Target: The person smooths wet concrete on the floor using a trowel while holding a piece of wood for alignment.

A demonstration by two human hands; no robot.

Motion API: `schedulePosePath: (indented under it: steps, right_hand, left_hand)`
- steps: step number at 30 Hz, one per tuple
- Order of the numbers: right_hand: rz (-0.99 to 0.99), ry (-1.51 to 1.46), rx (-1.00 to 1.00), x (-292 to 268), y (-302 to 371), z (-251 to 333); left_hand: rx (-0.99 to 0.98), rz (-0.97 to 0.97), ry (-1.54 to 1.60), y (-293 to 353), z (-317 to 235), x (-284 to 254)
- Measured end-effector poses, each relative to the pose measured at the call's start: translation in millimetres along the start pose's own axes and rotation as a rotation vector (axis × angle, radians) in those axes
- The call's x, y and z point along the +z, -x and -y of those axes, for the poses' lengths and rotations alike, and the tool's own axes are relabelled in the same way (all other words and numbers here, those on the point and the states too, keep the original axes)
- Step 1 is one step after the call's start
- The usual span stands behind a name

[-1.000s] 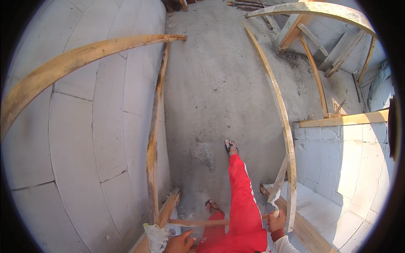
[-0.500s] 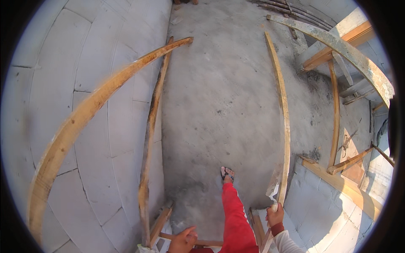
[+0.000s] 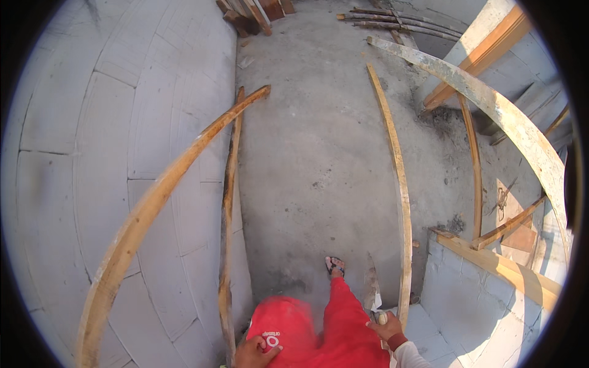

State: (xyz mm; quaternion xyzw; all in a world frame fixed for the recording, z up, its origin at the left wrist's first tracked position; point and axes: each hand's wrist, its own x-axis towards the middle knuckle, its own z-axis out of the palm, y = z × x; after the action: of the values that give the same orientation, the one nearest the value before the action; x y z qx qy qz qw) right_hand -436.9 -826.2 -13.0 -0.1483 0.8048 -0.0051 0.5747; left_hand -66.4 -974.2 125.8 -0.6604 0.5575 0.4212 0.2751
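My right hand (image 3: 388, 329), at the lower right, is closed round the handle of a trowel (image 3: 372, 285). The narrow blade points away from me, grey and smeared, with a pale patch by the handle. A tall timber post (image 3: 396, 165) stands just beside this hand. My left hand (image 3: 254, 354) lies against my raised left knee, in red trousers (image 3: 285, 316), with its fingers apart and nothing in them. Close to that hand is the foot of a rough, dark-stained post (image 3: 227, 245). My right foot, in a black sandal (image 3: 335, 266), is planted on the concrete floor (image 3: 307, 159).
A pale block wall (image 3: 104, 165) runs along the left, crossed by a curved-looking timber (image 3: 153, 196). On the right are a mortar-stained beam (image 3: 491, 101) and a low block wall topped by a plank (image 3: 497, 260). Poles (image 3: 405, 24) and boards (image 3: 254, 15) lie at the far end.
My left knee has risen into view, and my left hand has moved down onto it. My right hand with the trowel has shifted slightly left and lower. The view has tilted.
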Motion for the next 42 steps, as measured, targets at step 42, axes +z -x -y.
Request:
schedulePosePath:
  steps: [42]
  right_hand:
    - [-0.673, -1.743, 0.693, 218.4, 94.2, 135.6]
  left_hand:
    - [1.432, 0.440, -1.584, -165.9, -465.5, -133.3]
